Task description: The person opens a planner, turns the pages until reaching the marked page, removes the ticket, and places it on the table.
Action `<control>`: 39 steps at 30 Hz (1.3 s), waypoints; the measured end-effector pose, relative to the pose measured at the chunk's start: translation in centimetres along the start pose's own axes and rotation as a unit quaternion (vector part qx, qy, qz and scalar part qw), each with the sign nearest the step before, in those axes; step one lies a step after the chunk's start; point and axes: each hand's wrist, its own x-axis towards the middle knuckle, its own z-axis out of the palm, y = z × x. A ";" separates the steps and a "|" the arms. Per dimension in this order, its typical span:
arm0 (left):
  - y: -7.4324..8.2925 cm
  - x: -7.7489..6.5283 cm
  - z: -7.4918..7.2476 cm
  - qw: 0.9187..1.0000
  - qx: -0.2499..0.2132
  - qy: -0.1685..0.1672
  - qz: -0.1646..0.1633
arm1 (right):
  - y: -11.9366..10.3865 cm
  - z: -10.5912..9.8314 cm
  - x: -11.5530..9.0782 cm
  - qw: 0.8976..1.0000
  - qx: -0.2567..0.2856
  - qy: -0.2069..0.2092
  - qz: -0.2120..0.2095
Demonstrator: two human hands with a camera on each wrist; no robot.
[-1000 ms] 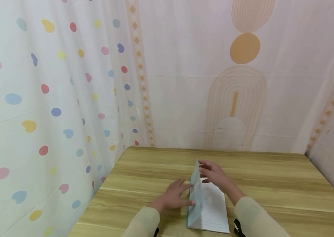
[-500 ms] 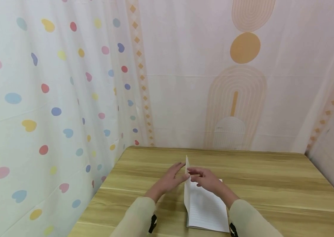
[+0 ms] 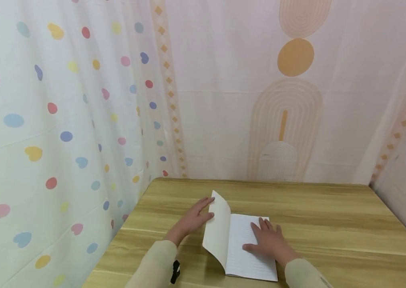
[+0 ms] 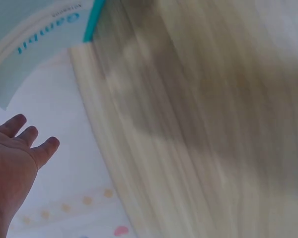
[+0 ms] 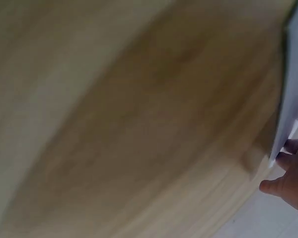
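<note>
left hand [image 3: 190, 221] is held with fingers straight and parted beside the free outer edge of a raised, thin, pale blue paper cover [image 4: 12, 22]; whether the cover is touched cannot be told. right hand [image 3: 269, 242] is spread over the white lined page [image 3: 255, 265] of a slim, teal-spined notebook [image 3: 237, 234], with nothing pinched. the notebook is laid open on the near part of the wood-grain table [image 3: 318, 224], its cover tilted up and bowed to the left. it should be found light and flexible, the cover springy and easily creased, the paper smooth. a grip is best taken lightly along the outer edge, while the page is steadied flat.
</note>
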 end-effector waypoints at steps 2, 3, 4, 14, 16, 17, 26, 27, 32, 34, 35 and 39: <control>-0.6 -0.3 -0.3 1.000 -0.002 -0.001 -0.009 | 0.5 0.0 -0.2 1.000 0.004 -0.001 -0.001; -0.9 -0.5 -0.5 1.000 -0.005 -0.005 -0.015 | 0.7 0.0 -0.3 1.000 0.006 0.001 -0.003; -1.2 -0.7 -0.6 1.000 -0.007 -0.008 -0.018 | 0.9 0.0 -0.4 1.000 0.007 0.003 -0.005; -5.0 -2.7 0.1 0.991 0.097 -0.059 -0.070 | 2.5 -0.3 -1.4 1.000 0.006 0.007 -0.017; -5.4 -3.1 0.4 0.987 0.122 -0.068 -0.080 | 2.7 -0.4 -1.6 1.000 0.006 0.006 -0.019; -5.5 -3.2 0.6 0.985 0.133 -0.071 -0.086 | 2.8 -0.5 -1.7 1.000 0.007 0.005 -0.020; -5.8 -3.6 2.3 0.972 0.192 -0.083 -0.105 | 4.4 -0.6 -2.3 0.999 0.010 0.011 -0.030; -5.9 -3.6 2.4 0.971 0.194 -0.084 -0.107 | 4.5 -0.7 -2.4 0.999 0.010 0.015 -0.032; -6.5 -3.5 3.0 0.971 0.197 -0.084 -0.107 | 5.5 -1.0 -2.5 0.999 0.013 0.038 -0.017; -6.6 -3.4 3.1 0.970 0.198 -0.087 -0.107 | 6.1 -1.2 -2.5 0.999 0.015 0.040 0.002; -6.6 -3.3 3.1 0.970 0.199 -0.090 -0.108 | 6.4 -1.2 -2.5 0.999 0.014 0.039 0.011; -6.4 -3.3 3.1 0.968 0.203 -0.092 -0.110 | 7.5 -1.4 -2.4 0.999 0.016 0.035 0.029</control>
